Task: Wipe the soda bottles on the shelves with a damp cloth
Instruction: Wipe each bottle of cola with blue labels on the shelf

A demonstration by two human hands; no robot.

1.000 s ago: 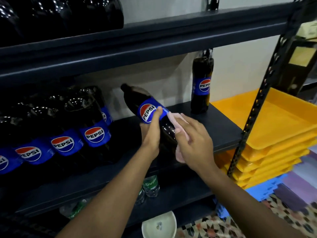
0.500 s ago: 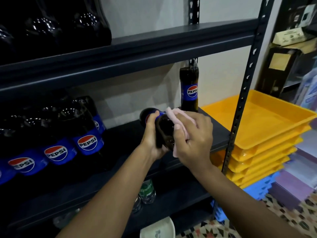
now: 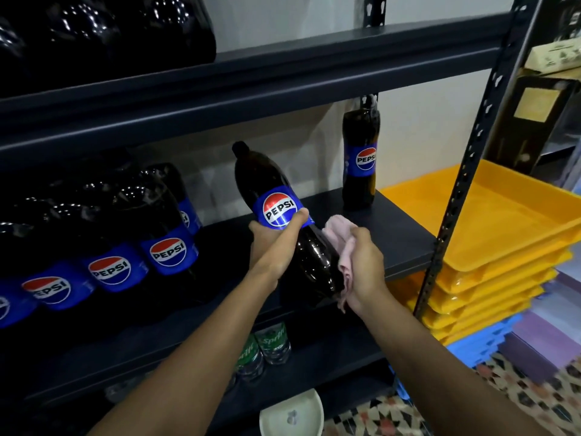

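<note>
My left hand point(image 3: 273, 240) grips a large dark Pepsi bottle point(image 3: 261, 180) around its blue label, holding it tilted with the cap up and to the left, in front of the middle shelf point(image 3: 399, 234). My right hand point(image 3: 364, 265) holds a pink cloth point(image 3: 339, 234) pressed against the right side of the bottle's lower body. A row of wrapped Pepsi bottles point(image 3: 169, 247) stands on the shelf to the left. One single Pepsi bottle point(image 3: 361, 158) stands upright at the back right of the same shelf.
Dark wrapped bottles point(image 3: 103, 29) sit on the upper shelf. Sprite bottles point(image 3: 270, 344) lie on the lower shelf. A white bowl point(image 3: 292, 416) is on the floor below. Stacked yellow trays point(image 3: 490, 234) stand right of the perforated shelf post point(image 3: 465, 171).
The bottle has swung from pointing its base at me back to tilted, label facing me. My right hand with the cloth slid from the bottle's base to its lower right side.
</note>
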